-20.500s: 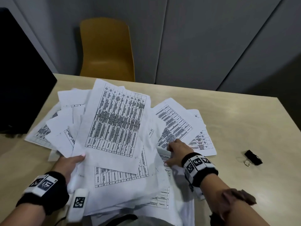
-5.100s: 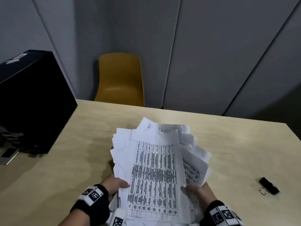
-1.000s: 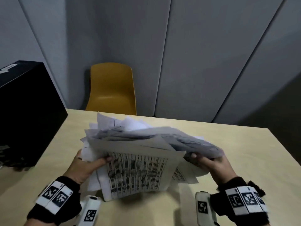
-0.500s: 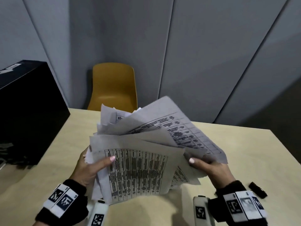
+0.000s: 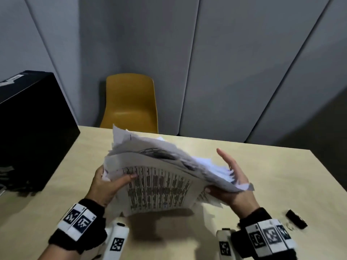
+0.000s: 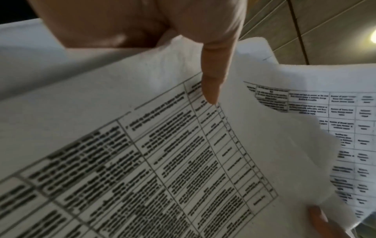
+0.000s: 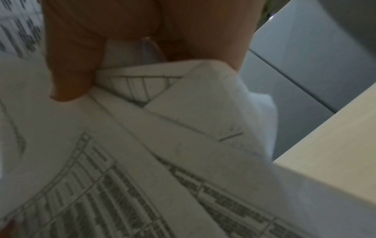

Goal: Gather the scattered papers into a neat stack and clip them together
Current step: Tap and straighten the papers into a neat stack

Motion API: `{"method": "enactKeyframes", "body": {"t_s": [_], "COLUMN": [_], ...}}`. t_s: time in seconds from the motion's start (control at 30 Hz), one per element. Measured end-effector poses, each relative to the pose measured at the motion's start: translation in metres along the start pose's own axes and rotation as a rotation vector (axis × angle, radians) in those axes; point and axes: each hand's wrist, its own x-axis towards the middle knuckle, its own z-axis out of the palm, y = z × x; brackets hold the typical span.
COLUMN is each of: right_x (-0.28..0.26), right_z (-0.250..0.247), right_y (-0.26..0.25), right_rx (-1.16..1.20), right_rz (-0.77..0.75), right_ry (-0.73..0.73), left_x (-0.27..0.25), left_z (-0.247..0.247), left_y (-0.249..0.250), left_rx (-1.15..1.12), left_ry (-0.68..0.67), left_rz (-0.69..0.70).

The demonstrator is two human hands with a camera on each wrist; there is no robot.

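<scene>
A thick, uneven bundle of printed papers (image 5: 159,188) stands tilted on the table, its lower edge near me and its top edges ragged. My left hand (image 5: 109,184) grips the bundle's left edge, thumb across the front sheet. In the left wrist view that thumb (image 6: 211,80) lies on the printed table of the papers (image 6: 142,145). My right hand (image 5: 231,182) holds the right edge, thumb on the front and straight fingers spread behind. In the right wrist view my thumb (image 7: 69,72) presses the papers (image 7: 142,161). A black binder clip (image 5: 296,218) lies on the table beside my right wrist.
The light wooden table (image 5: 272,166) reaches to its far edge. A big black box (image 5: 32,128) stands on its left side. Behind the far edge are a yellow chair (image 5: 129,104) and grey wall panels.
The top sheets that had fanned upward have dropped back onto the bundle. My right fingers have straightened along the right edge. The left hand keeps its grip.
</scene>
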Motion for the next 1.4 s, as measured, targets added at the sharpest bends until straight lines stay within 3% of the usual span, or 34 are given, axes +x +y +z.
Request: {"method": "enactKeyframes", "body": {"t_s": [0.07, 0.3, 0.47, 0.6, 0.7, 0.77, 0.9, 1.03, 1.17, 1.27, 1.4], "right_x": [0.002, 0.015, 0.016, 0.017, 0.024, 0.027, 0.027, 0.026, 0.025, 0.028, 0.028], "right_z": [0.007, -0.003, -0.002, 0.009, 0.012, 0.010, 0.009, 0.006, 0.007, 0.007, 0.006], "right_y": [-0.002, -0.001, -0.004, -0.003, 0.006, 0.006, -0.001, 0.009, 0.006, 0.007, 0.009], "right_rx": [-0.003, -0.030, -0.054, -0.136, -0.193, -0.192, -0.150, 0.026, 0.110, 0.121, 0.175], "right_rz": [0.024, -0.068, -0.051, -0.008, -0.055, -0.089, -0.111, -0.068, -0.016, -0.004, 0.024], "right_ry": [0.012, 0.264, 0.232, 0.015, 0.120, 0.191, 0.197, 0.215, 0.172, 0.161, 0.159], "left_x": [0.000, 0.003, 0.006, 0.000, 0.003, 0.006, 0.002, -0.005, -0.016, -0.020, -0.020], "left_z": [0.004, -0.015, -0.016, 0.001, 0.002, -0.004, -0.004, -0.003, -0.004, -0.010, -0.011], "left_y": [0.000, 0.013, 0.012, 0.005, -0.002, 0.000, -0.001, -0.017, -0.047, -0.056, -0.028], "left_rx": [-0.004, -0.121, 0.142, 0.070, 0.060, 0.037, 0.103, 0.098, 0.197, 0.224, 0.241], "left_ry": [-0.034, -0.252, -0.052, 0.011, 0.030, 0.086, 0.161, 0.280, 0.243, 0.109, -0.058], "left_rz": [0.031, 0.104, 0.211, 0.145, 0.059, 0.085, 0.187, 0.109, -0.061, -0.176, -0.012]}}
